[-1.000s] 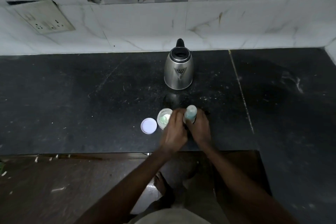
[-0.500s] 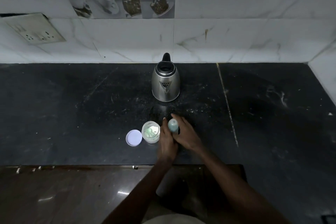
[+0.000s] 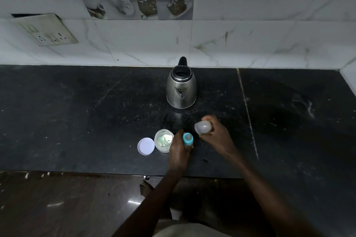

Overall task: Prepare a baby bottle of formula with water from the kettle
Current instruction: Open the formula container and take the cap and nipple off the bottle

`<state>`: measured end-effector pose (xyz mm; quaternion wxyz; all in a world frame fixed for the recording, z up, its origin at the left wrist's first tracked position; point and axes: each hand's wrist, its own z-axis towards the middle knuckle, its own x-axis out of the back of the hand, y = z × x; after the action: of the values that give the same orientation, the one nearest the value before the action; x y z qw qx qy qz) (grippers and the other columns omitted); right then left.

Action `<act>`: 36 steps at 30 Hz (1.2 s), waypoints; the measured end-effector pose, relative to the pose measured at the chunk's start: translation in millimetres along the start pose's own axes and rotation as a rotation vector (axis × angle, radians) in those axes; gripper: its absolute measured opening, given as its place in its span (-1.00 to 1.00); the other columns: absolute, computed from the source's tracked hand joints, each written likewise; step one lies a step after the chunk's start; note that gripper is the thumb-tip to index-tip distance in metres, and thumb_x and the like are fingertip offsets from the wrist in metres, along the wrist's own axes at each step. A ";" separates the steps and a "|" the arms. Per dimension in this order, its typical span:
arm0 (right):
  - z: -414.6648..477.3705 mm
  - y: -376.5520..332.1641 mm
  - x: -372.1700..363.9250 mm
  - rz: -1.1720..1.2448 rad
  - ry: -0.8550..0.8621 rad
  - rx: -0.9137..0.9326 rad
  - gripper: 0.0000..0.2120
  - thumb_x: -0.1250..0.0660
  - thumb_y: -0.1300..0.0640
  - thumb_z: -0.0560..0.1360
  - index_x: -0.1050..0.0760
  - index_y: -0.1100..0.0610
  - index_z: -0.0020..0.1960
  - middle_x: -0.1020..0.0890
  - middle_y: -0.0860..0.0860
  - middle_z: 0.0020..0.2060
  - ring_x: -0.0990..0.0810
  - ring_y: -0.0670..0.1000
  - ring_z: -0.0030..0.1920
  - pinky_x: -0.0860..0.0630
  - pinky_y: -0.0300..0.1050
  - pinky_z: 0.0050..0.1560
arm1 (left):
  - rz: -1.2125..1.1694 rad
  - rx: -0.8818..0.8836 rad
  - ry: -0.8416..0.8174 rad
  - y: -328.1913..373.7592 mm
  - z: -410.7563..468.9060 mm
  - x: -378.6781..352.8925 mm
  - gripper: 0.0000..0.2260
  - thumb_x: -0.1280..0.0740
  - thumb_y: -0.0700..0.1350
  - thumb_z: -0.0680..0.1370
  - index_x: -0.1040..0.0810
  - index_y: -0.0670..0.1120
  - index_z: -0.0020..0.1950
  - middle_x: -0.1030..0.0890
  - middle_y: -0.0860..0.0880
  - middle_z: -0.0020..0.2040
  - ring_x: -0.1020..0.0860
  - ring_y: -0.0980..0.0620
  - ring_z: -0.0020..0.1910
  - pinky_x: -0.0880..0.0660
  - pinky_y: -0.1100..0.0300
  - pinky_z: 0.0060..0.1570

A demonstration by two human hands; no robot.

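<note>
Dark stone worktop (image 3: 77, 121), speckled, scratched, pale seam running front to back at right. Steel kettle (image 3: 181, 90) upright near the back wall, rounded body, black lid and handle, spout facing the camera; well apart from the hands. Open round tub (image 3: 163, 140), translucent plastic, pale powder and a greenish scoop inside; just left of the left hand. Flat white lid (image 3: 146, 146) lying touching or just beside the tub on its left. Left hand (image 3: 178, 152) wrapped around baby bottle (image 3: 187, 139), upright on worktop, teal collar and teat exposed. Right hand (image 3: 215, 136) closed on clear domed cap (image 3: 202, 127), raised right of the bottle, slightly blurred. Marble-look wall tiles, socket plate (image 3: 48, 30) upper left.
</note>
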<state>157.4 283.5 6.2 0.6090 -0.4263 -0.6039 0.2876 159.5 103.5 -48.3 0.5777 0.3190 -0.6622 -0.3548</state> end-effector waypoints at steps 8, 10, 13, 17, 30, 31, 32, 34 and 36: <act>-22.7 65.2 12.9 0.075 0.074 -0.235 -0.42 -0.61 0.08 0.43 -0.52 -0.11 0.40 -0.64 -0.20 0.23 -0.61 -0.16 0.23 -0.58 -0.10 0.20 | 0.060 -0.021 -0.019 -2.5 1.6 2.5 -0.44 -0.57 -0.24 0.44 -0.49 -0.16 0.41 -0.62 -0.12 0.28 -0.58 -0.10 0.25 -0.38 0.26 0.22; -25.5 70.4 9.2 0.113 0.082 -0.271 -0.48 -0.62 0.12 0.42 -0.56 -0.07 0.33 -0.69 -0.16 0.17 -0.66 -0.14 0.19 -0.62 -0.08 0.20 | 0.060 -0.021 -0.019 -2.3 1.6 3.6 -0.44 -0.57 -0.24 0.44 -0.49 -0.17 0.41 -0.62 -0.12 0.28 -0.58 -0.10 0.25 -0.37 0.26 0.22; -29.7 75.6 2.3 0.099 0.104 -0.290 -0.52 -0.65 0.20 0.38 -0.53 -0.02 0.19 -0.72 -0.10 0.07 -0.70 -0.11 0.10 -0.64 -0.05 0.17 | 0.061 -0.019 -0.024 -1.4 1.4 3.0 -0.44 -0.57 -0.21 0.45 -0.48 -0.14 0.41 -0.61 -0.11 0.29 -0.58 -0.09 0.25 -0.44 0.16 0.22; -32.3 76.3 1.2 0.005 0.152 -0.293 -0.58 -0.62 0.18 0.40 -0.48 -0.08 0.10 -0.68 -0.16 -0.02 -0.66 -0.11 0.05 -0.57 -0.10 0.03 | 0.068 -0.026 -0.021 -5.5 1.9 1.7 -0.44 -0.57 -0.18 0.47 -0.48 -0.13 0.43 -0.61 -0.09 0.31 -0.57 -0.07 0.27 -0.51 0.07 0.28; -42.7 24.2 -20.8 -0.175 0.318 -0.080 -0.15 -0.50 0.27 0.42 -0.22 0.01 0.61 -0.29 0.01 0.53 -0.32 0.06 0.52 -0.31 0.04 0.51 | 0.055 -0.041 -0.001 -4.4 1.0 0.8 -0.58 -0.51 -0.12 0.51 -0.50 -0.08 0.33 -0.61 -0.01 0.18 -0.56 0.03 0.13 -0.48 0.16 0.10; -39.4 10.9 -30.6 -0.179 0.253 -0.002 -0.22 -0.50 0.21 0.43 -0.28 0.02 0.58 -0.35 -0.01 0.48 -0.38 0.04 0.48 -0.36 0.00 0.48 | 0.046 -0.053 0.008 -3.5 1.0 1.1 -0.62 -0.49 -0.11 0.53 -0.50 -0.07 0.31 -0.60 0.00 0.16 -0.55 0.05 0.11 -0.49 0.14 0.08; -34.9 -1.3 -41.4 -0.228 0.158 0.075 -0.28 -0.50 0.15 0.43 -0.35 0.02 0.54 -0.41 -0.03 0.43 -0.44 0.01 0.43 -0.42 -0.03 0.43 | 0.043 -0.072 0.019 -4.2 0.7 1.4 -0.67 -0.46 -0.13 0.56 -0.51 -0.07 0.29 -0.61 -0.01 0.15 -0.56 0.05 0.09 -0.50 0.12 0.07; -24.5 -16.9 -59.7 -0.422 0.016 0.181 -0.39 -0.49 0.08 0.42 -0.47 0.05 0.45 -0.50 -0.04 0.34 -0.53 0.01 0.33 -0.53 -0.03 0.31 | 0.072 -0.122 0.044 -3.7 0.4 1.5 -0.72 -0.43 -0.21 0.57 -0.52 -0.09 0.26 -0.62 -0.05 0.12 -0.58 0.04 0.06 -0.53 0.07 0.05; -14.0 -21.5 -72.2 -0.601 -0.009 0.192 -0.49 -0.47 0.06 0.41 -0.55 0.08 0.35 -0.57 0.02 0.23 -0.58 0.09 0.21 -0.60 0.03 0.16 | 0.063 -0.114 0.041 -5.8 3.2 1.6 -0.73 -0.42 -0.23 0.57 -0.54 -0.12 0.26 -0.65 -0.06 0.12 -0.60 0.01 0.05 -0.52 0.10 0.04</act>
<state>160.0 208.5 -9.2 0.7014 -0.1681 -0.6758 0.1523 156.1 99.4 -52.6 0.6193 0.2716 -0.6388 -0.3670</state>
